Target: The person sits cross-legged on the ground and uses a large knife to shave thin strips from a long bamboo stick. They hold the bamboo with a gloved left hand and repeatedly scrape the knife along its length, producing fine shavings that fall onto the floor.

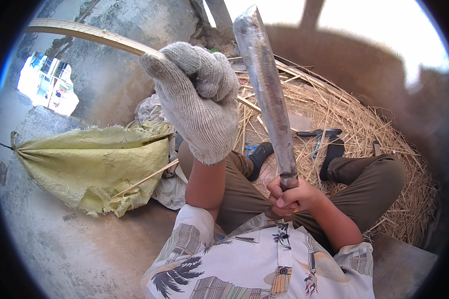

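My left hand [197, 99], in a white knitted glove, is raised on the left and closed round a pale split bamboo strip [95, 34]. The strip runs off toward the upper left, and a short end seems to come out on the hand's other side, toward the blade. My bare right hand [294, 197] grips the handle of a machete [270, 84] low in front of my body. Its broad, stained metal blade points upward, to the right of the glove. Strip and blade appear apart. Most of the handle is hidden by my fingers.
Bamboo splints and shavings [379, 144] cover the floor around my crossed legs. A black-handled tool [319, 133] lies by my foot. To the left is a yellow-green woven sack [95, 159] with a thin stick [144, 179] across it. Concrete walls [334, 60] stand close around.
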Demonstrator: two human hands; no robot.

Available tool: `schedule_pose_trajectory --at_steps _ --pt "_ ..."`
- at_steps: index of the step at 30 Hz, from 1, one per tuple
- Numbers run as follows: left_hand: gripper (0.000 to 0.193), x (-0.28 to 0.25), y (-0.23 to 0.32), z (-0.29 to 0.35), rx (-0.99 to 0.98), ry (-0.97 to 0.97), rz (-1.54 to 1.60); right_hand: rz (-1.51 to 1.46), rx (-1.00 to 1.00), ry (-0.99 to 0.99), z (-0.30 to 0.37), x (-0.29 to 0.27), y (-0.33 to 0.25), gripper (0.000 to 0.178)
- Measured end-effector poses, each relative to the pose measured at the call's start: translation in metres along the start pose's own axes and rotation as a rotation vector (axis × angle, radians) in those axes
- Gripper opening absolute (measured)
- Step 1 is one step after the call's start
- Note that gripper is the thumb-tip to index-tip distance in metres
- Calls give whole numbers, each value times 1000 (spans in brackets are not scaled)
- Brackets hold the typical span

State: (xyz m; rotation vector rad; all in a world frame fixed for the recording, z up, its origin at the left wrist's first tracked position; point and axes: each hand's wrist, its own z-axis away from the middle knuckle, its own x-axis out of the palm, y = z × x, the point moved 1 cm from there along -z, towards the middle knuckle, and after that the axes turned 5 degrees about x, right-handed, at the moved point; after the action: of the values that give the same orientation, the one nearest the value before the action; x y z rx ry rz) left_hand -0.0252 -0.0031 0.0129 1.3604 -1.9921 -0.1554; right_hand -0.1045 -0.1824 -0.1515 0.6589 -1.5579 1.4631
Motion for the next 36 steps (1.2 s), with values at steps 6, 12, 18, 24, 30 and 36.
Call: schedule_pose_trajectory --at_steps 6,12,18,24,30,36 --pt "50 4 1 2 15 95 -33 32 -80 174 -3 3 -3 28" --pt "52 11 4 7 133 302 -280 737 -649 823 -7 -2 7 21" --pt "52 14 5 12 140 291 -285 851 -341 1078 -33 -24 22 23" --pt "52 12 5 7 156 390 -247 404 -177 1087 -26 -24 10 20" --pt "53 10 4 8 151 360 -331 700 -613 975 -21 -10 20 20" --pt "53 6 4 8 143 319 -208 855 -348 1024 -34 -14 28 18"
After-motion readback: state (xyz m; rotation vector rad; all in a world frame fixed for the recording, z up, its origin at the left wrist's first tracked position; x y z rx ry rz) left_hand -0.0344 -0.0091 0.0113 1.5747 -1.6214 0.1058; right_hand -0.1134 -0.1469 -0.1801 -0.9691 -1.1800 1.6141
